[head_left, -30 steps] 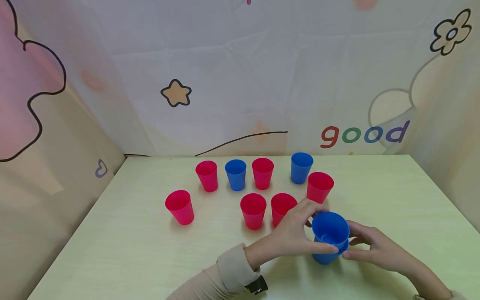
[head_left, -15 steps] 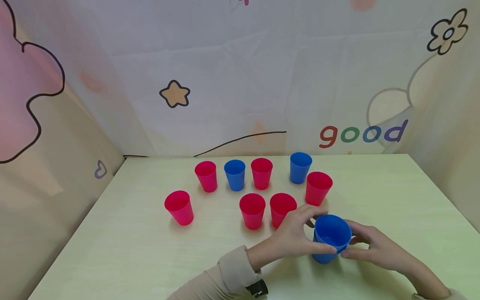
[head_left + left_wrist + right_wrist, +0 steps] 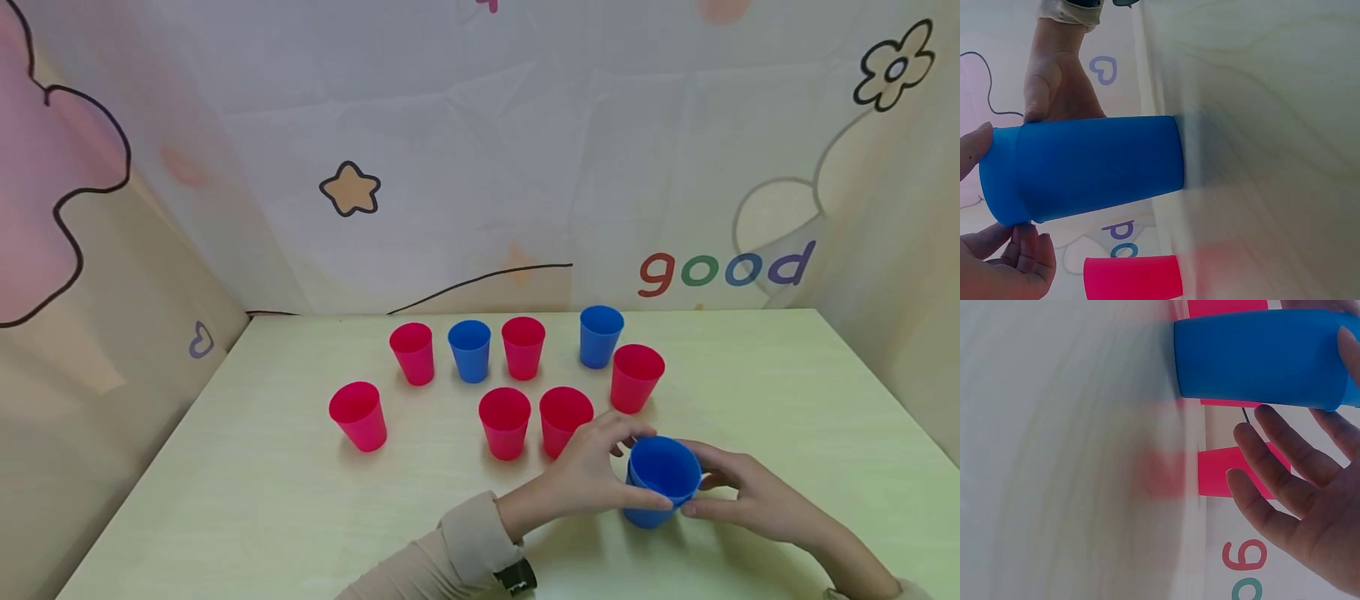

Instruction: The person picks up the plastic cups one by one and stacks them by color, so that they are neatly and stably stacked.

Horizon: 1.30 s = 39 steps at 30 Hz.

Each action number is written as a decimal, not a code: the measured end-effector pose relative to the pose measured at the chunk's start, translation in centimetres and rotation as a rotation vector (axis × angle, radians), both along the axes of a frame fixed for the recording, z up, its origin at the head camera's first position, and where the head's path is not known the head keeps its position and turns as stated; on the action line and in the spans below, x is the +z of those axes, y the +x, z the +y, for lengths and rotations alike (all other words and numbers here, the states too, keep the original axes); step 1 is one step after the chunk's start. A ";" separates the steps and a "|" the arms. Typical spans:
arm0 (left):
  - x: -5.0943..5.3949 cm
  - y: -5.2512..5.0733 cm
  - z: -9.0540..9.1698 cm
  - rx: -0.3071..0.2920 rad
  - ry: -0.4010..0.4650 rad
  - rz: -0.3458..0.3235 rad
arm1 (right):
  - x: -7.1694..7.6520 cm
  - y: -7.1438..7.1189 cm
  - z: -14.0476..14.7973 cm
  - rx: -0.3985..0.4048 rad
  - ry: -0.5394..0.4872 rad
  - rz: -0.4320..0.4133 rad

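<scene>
Two nested blue cups [image 3: 651, 517] stand upright on the table at the front right, the upper one sunk into the lower. Thumb and fingers of the left hand [image 3: 581, 479] hold the upper blue cup [image 3: 664, 471] near its rim from the left. From the right, the right hand [image 3: 757, 500] has thumb and index finger around the stack near the lower rim. In the right wrist view, the right hand [image 3: 1310, 494] has its thumb against the blue cup [image 3: 1260, 359], its other fingers spread below. Only a narrow band of the upper cup [image 3: 1000, 175] shows in the left wrist view.
Several red cups, one at the far left [image 3: 360, 417], two in front [image 3: 506, 425] [image 3: 562, 417], stand on the pale table [image 3: 225, 500]. Another red cup [image 3: 636, 379] is just behind the hands. Blue cups [image 3: 471, 354] [image 3: 600, 337] stand toward the back. A printed curtain [image 3: 450, 167] hangs behind.
The upper blue cup has gone down into the lower one, and less of the lower cup shows. Both hands stay around the stack, the left fingers slightly lower.
</scene>
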<state>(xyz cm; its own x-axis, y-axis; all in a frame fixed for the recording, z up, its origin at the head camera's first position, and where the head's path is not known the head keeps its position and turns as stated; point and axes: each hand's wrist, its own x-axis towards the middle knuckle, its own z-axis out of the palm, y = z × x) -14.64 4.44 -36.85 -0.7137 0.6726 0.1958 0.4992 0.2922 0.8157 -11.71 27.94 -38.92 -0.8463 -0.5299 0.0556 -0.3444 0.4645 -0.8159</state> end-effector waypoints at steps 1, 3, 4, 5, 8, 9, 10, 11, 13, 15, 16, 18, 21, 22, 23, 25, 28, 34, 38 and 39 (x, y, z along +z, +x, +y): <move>-0.1 0.0 0.0 0.001 -0.009 -0.005 | 0.0 0.0 0.0 -0.003 0.005 -0.002; -0.2 -0.1 0.1 0.004 -0.023 -0.013 | 0.0 0.0 0.0 -0.008 0.017 0.000; -0.3 -0.1 0.2 0.005 -0.028 -0.012 | 0.0 0.0 0.0 -0.010 0.022 -0.001; -0.3 -0.1 0.2 0.007 -0.034 -0.011 | 0.0 0.0 -0.1 -0.012 0.027 0.003; -0.4 -0.1 0.2 0.005 -0.041 -0.010 | 0.0 0.0 -0.1 -0.017 0.038 0.005; -0.4 -0.1 0.2 0.003 -0.047 -0.007 | 0.0 0.0 -0.1 -0.017 0.040 0.005; -0.4 -0.1 0.2 -0.001 -0.051 -0.008 | 0.0 0.0 -0.1 -0.020 0.043 0.003; -0.4 -0.1 0.2 -0.006 -0.055 -0.006 | 0.0 0.1 -0.2 -0.023 0.045 0.000; -0.4 -0.1 0.1 -0.016 -0.058 -0.011 | 0.0 0.1 -0.2 -0.028 0.050 -0.006; -0.4 0.0 -0.1 -0.025 -0.053 -0.013 | 0.0 0.1 -0.2 -0.029 0.047 -0.010; -0.4 0.1 -0.2 -0.029 -0.045 -0.013 | 0.0 0.1 -0.2 -0.031 0.045 -0.011; -0.2 0.3 -0.4 -0.029 -0.031 -0.013 | -0.1 0.1 -0.2 -0.028 0.041 -0.010; 0.2 0.6 -0.9 -0.023 -0.013 0.002 | -0.2 0.0 -0.1 -0.029 0.042 -0.012; 0.4 0.7 -1.0 -0.022 -0.009 0.010 | -0.2 0.0 -0.1 -0.030 0.043 -0.012; 0.6 0.8 -1.2 -0.020 -0.006 0.017 | -0.2 0.0 -0.1 -0.030 0.045 -0.014; 0.8 0.9 -1.6 -0.020 -0.002 0.034 | -0.2 0.0 -0.1 -0.031 0.048 -0.018; 1.2 1.1 -2.2 -0.024 0.002 0.049 | -0.1 -0.1 -0.2 -0.028 0.046 -0.021; 2.0 1.4 -3.3 -0.021 -0.006 0.072 | 0.0 -0.1 -0.2 -0.033 0.044 -0.022; 2.3 1.5 -4.0 -0.018 0.005 0.090 | 0.1 -0.1 -0.3 -0.037 0.044 -0.033; 2.3 1.5 -4.2 -0.018 0.012 0.090 | 0.1 -0.1 -0.3 -0.038 0.044 -0.036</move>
